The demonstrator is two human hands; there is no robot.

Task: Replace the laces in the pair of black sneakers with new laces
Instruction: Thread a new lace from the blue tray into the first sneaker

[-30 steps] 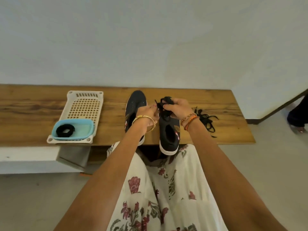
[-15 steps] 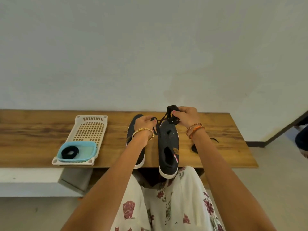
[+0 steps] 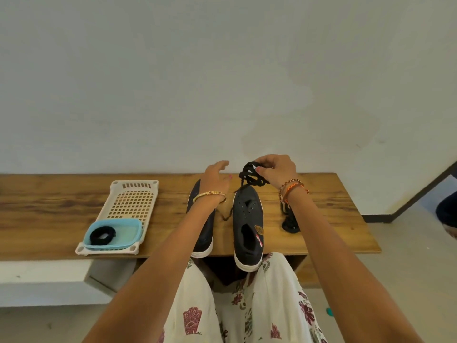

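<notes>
Two black sneakers with white soles stand on the wooden bench. The right sneaker (image 3: pixel 247 226) shows bare eyelets, its heel overhanging the near edge. My right hand (image 3: pixel 277 172) pinches a bunched black lace (image 3: pixel 251 175) above that shoe's toe; a loose end trails down between the shoes. My left hand (image 3: pixel 215 178) hovers over the left sneaker (image 3: pixel 205 233) with fingers apart, holding nothing. My forearm hides much of that shoe. A coiled black lace (image 3: pixel 102 235) lies in a light blue tub (image 3: pixel 131 231).
The blue tub sits on a white perforated tray (image 3: pixel 131 196) at the bench's left. Another pile of black lace (image 3: pixel 289 220) lies right of the shoes, beside my right forearm. The wooden bench (image 3: pixel 49 209) stands against a white wall. My floral-clad knees are below its near edge.
My right hand has lifted the bunched lace up and away from the right sneaker. My left hand has let go of the lace and opened. The camera has tilted up.
</notes>
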